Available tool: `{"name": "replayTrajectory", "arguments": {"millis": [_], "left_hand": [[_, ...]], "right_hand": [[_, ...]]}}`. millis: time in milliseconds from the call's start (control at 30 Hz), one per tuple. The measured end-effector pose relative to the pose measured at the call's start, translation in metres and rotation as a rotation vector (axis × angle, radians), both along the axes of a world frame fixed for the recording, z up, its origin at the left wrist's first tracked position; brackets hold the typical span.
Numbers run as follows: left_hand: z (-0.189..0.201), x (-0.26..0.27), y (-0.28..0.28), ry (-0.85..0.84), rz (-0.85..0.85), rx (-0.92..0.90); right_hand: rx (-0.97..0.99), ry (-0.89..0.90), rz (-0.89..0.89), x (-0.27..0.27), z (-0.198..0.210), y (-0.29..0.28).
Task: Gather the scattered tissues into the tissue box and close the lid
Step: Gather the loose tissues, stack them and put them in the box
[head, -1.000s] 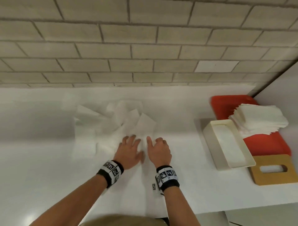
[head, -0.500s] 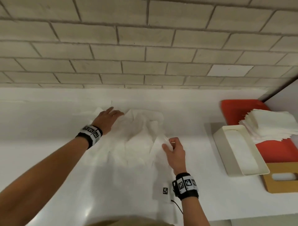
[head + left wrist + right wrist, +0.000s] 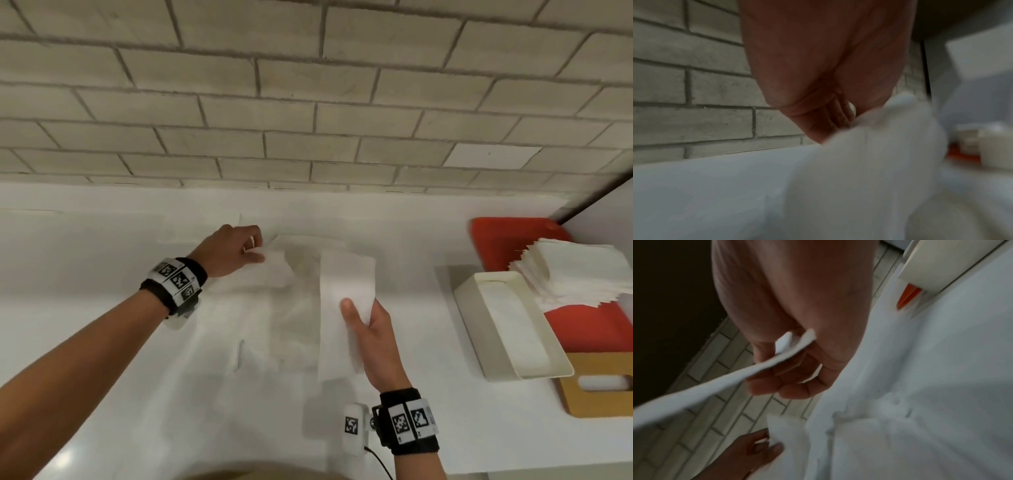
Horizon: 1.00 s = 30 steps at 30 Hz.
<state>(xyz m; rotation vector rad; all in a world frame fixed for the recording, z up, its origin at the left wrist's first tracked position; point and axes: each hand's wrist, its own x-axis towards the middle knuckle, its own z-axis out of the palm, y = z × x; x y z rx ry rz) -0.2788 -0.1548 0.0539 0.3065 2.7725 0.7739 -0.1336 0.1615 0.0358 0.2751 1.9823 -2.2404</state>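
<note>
Task status: early gathering stage. The cream rectangular open-topped tissue box (image 3: 507, 325) stands at the right of the white surface (image 3: 102, 394), lid off. Its interior appears pale; whether tissues already lie inside cannot be determined. The tan wooden slotted lid (image 3: 603, 387) lies just beside the box on its near-right side, not yet fitted.

Hands: the right hand (image 3: 373, 342) pinches a long white folded tissue (image 3: 346, 291) between thumb and fingers and holds it clear of the surface. The left hand (image 3: 229, 250), farther off and to the left, pinches the edge of another white tissue (image 3: 270, 270) in the scattered pile.

Remaining, by judgement: collect the loose tissues, transfer them to the box, fit the lid.

Count: one box, one lid, one red flat tray (image 3: 507, 240), one white stacked tissue pile (image 3: 582, 274) resting on the tray. Scattered tissues: several, overlapping white on white; an exact count is not possible.
</note>
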Motion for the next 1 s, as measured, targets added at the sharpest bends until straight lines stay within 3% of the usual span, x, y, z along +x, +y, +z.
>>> {"name": "replayTrajectory", "arguments": {"millis": [100,233,400,467,567,633,700,767,900,1000], "left_hand": [[0.017,0.027,0.021,0.058,0.134,0.257],[0.022,0.06,0.049,-0.017,0.214,0.552],[0.012,0.071,0.058,-0.132,0.234,0.632],[-0.001,0.054,0.04,-0.09,0.267,0.548],[-0.035,0.004,-0.012,0.154,0.255,0.159],[-0.057,-0.026,-0.047,0.086,0.256,-0.127],[-0.081,-0.045,-0.077,-0.033,0.237,-0.283],[-0.097,-0.048,-0.09,-0.007,0.226,-0.292],[-0.123,-0.034,-0.084,0.209,0.151,-0.37],[-0.121,-0.027,-0.075,0.209,0.132,-0.379]], "right_hand": [[-0.156,-0.009,-0.016,-0.004,0.013,-0.027],[-0.178,0.027,-0.029,-0.016,0.007,-0.064],[-0.184,-0.056,-0.092,-0.029,-0.003,-0.087],[-0.107,-0.055,-0.15,-0.03,-0.013,-0.082],[0.051,-0.055,-0.181,-0.026,-0.023,-0.063],[0.14,-0.055,-0.184,-0.02,-0.026,-0.047],[0.204,-0.044,-0.173,-0.015,-0.027,-0.032],[0.269,-0.019,-0.143,-0.01,-0.027,-0.02],[0.382,0.024,-0.082,-0.005,-0.026,-0.009],[0.419,0.099,-0.038,-0.007,-0.013,-0.012]]}}
